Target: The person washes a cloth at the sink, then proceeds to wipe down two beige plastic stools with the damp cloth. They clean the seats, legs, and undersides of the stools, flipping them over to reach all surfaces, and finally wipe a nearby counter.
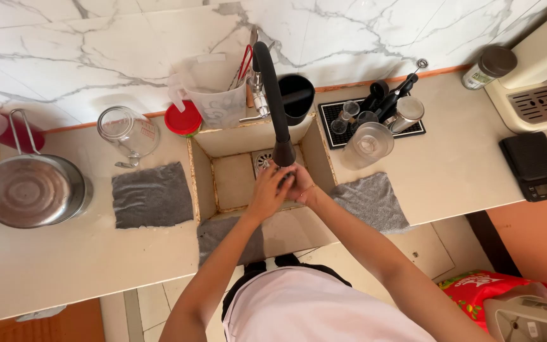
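Hands are being held together under the spout of the black tap [274,95], over the small square sink [234,183] sunk into the table [64,253]. The left hand [267,190] is being pressed against the right hand [299,183], palms meeting just below the tap head. Fingers are curled narrow around each other; whether something small is being gripped between them cannot be told. Water flow is not being made out either.

Judged from the pose, the rub is best being done low in the basin, directly under the spout, so splash is being kept inside the sink walls and off the cloths.

Outward: a drain grate [263,158] is sitting at the back of the basin, just behind the hands. A grey cloth [151,194] is lying left of the sink, another grey cloth [371,201] right of it. A plastic measuring jug [213,95] and a black cup [297,98] are standing behind the tap. A glass jar [128,132] and a red lid [182,119] are sitting further left, a steel pot [33,190] well beyond. A black drip mat [332,117] with glassware, and a black scale [539,166], are on the right.

In the way: the tap neck is arching close above the wrists, so lift room is being limited; the basin is narrow.
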